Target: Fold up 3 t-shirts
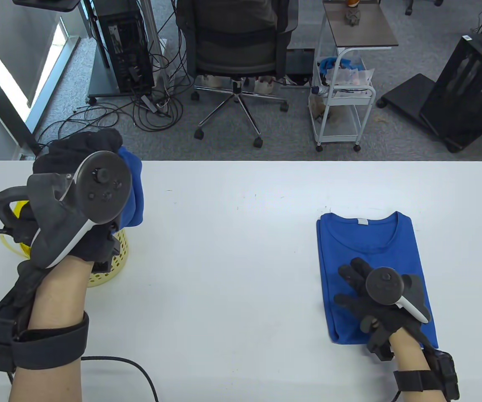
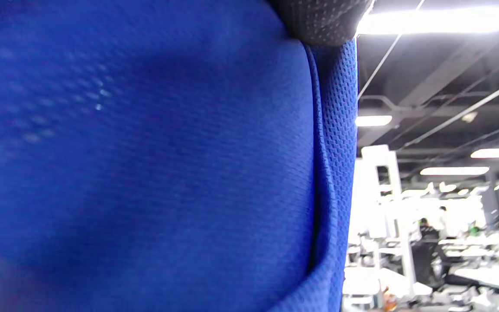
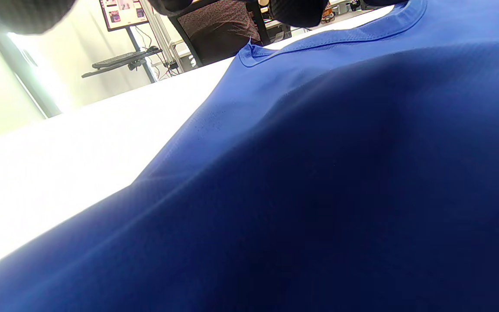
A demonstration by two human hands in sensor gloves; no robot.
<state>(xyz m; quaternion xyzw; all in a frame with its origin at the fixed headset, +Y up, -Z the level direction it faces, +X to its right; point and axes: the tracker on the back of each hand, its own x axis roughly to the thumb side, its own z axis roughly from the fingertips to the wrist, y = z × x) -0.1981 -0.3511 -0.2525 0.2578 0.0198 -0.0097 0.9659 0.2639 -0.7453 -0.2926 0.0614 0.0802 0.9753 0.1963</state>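
A folded blue t-shirt point(image 1: 370, 243) lies on the white table point(image 1: 232, 234) at the right, collar toward the far edge. My right hand point(image 1: 356, 284) rests flat on its near half with fingers spread; the same shirt point(image 3: 319, 173) fills the right wrist view. My left hand point(image 1: 86, 155), raised over the table's left end, grips a bunched blue t-shirt point(image 1: 134, 188) that hangs from it. That cloth point(image 2: 145, 164) covers most of the left wrist view, a gloved fingertip point(image 2: 319, 21) pressed on its top edge.
A yellow perforated basket point(image 1: 111, 264) stands under my left arm at the table's left side. Beyond the far table edge are an office chair point(image 1: 236, 46), a white cart point(image 1: 341, 100) and floor cables point(image 1: 148, 113). A cable point(image 1: 132, 368) trails from my left wrist.
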